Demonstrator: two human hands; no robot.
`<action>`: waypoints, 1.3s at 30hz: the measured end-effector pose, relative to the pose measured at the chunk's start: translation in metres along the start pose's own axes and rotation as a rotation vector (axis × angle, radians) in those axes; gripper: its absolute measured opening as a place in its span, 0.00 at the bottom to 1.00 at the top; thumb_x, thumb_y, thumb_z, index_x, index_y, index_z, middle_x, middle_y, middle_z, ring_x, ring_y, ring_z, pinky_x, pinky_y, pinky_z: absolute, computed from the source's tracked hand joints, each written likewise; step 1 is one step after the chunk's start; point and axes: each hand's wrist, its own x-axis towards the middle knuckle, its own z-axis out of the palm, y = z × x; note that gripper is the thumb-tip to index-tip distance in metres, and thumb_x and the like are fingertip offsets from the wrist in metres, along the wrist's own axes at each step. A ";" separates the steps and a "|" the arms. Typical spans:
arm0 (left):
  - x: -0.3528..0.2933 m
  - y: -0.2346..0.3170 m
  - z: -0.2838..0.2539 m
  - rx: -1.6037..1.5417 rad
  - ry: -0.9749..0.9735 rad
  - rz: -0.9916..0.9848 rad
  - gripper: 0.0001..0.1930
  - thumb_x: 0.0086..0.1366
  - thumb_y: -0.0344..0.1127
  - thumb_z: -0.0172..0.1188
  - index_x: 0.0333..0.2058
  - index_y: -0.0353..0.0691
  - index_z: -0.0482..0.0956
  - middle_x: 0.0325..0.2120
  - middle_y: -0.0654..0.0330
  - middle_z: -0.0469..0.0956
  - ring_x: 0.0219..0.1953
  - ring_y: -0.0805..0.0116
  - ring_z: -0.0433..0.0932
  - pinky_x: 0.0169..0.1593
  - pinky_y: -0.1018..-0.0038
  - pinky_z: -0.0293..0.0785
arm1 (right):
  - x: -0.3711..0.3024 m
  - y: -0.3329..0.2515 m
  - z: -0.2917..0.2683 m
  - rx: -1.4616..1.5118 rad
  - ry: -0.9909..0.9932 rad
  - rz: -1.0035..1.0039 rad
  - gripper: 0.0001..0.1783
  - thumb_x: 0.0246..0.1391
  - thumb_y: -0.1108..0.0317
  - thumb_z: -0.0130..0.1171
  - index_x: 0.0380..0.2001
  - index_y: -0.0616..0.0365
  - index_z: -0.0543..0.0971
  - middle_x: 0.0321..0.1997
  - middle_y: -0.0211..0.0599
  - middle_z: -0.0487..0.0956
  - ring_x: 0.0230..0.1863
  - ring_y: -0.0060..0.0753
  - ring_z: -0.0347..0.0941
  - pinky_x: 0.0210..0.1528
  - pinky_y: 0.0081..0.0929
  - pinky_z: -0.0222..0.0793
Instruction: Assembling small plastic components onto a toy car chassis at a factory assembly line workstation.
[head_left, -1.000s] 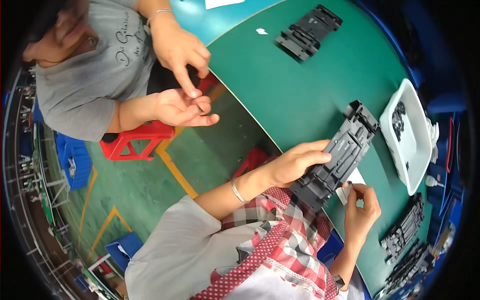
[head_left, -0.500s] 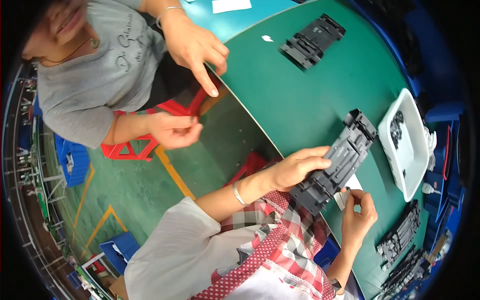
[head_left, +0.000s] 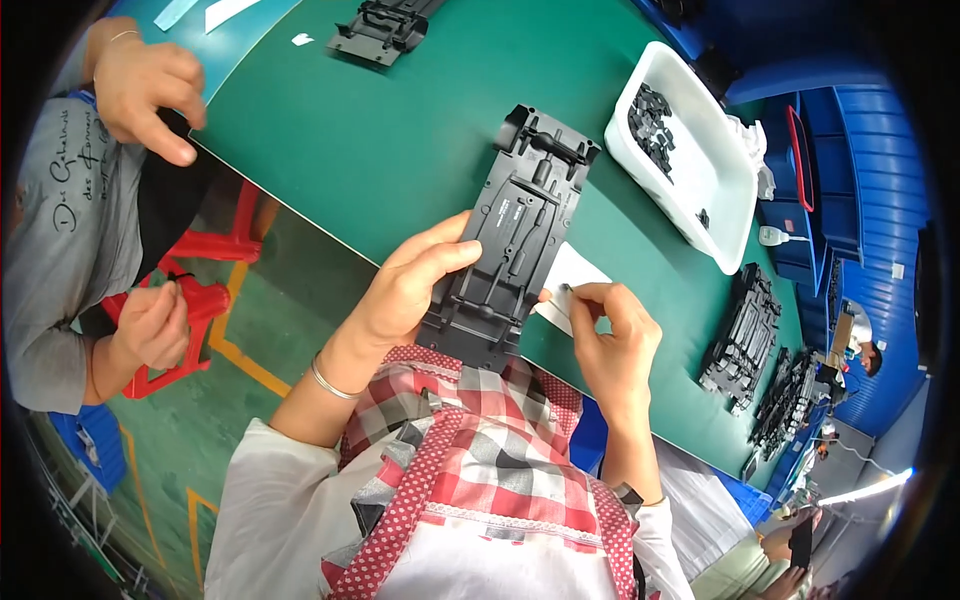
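A long black plastic chassis part (head_left: pixel 515 235) lies lengthwise on the green table (head_left: pixel 400 130), its near end over the table edge. My left hand (head_left: pixel 405 285) grips its left side, fingers laid across the top. Just right of the part, my right hand (head_left: pixel 610 335) pinches a small item at its fingertips, above a white paper slip (head_left: pixel 575 270).
A white bin (head_left: pixel 730 205) with small black parts stands at the right. Stacks of black chassis parts (head_left: pixel 745 335) lie beyond it, another part (head_left: pixel 385 25) at the far edge. A person in grey sits at the left, hands (head_left: pixel 145 85) near a red stool (head_left: pixel 215 295).
The view has drawn closer to the chassis part. My hands stay on it and beside it. The seated person's hands have separated, one raised to the table corner, one lowered.
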 end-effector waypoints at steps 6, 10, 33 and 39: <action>-0.017 0.007 0.009 0.012 0.027 -0.011 0.26 0.65 0.37 0.40 0.57 0.24 0.59 0.45 0.37 0.74 0.43 0.45 0.79 0.48 0.58 0.78 | -0.002 0.004 -0.005 0.110 0.015 0.151 0.04 0.46 0.81 0.63 0.27 0.64 0.78 0.25 0.32 0.80 0.25 0.18 0.73 0.31 0.17 0.70; -0.029 0.013 0.015 -0.033 0.101 0.001 0.23 0.66 0.31 0.39 0.56 0.22 0.61 0.46 0.42 0.75 0.45 0.54 0.79 0.52 0.66 0.75 | -0.002 0.005 -0.005 0.161 0.041 0.189 0.04 0.46 0.81 0.64 0.27 0.64 0.78 0.24 0.31 0.79 0.25 0.17 0.73 0.31 0.16 0.70; -0.063 0.007 0.002 0.024 0.186 -0.018 0.22 0.65 0.35 0.42 0.53 0.26 0.65 0.41 0.45 0.78 0.40 0.63 0.79 0.47 0.70 0.74 | 0.003 0.003 -0.004 0.089 -0.018 0.183 0.04 0.45 0.81 0.64 0.27 0.65 0.79 0.25 0.31 0.80 0.26 0.18 0.73 0.32 0.16 0.70; -0.062 0.006 -0.001 0.014 0.180 -0.022 0.22 0.65 0.36 0.42 0.53 0.25 0.65 0.40 0.44 0.78 0.40 0.62 0.79 0.47 0.70 0.74 | 0.009 0.003 -0.008 0.206 -0.047 0.199 0.05 0.44 0.83 0.61 0.27 0.64 0.80 0.25 0.35 0.79 0.24 0.21 0.73 0.27 0.19 0.69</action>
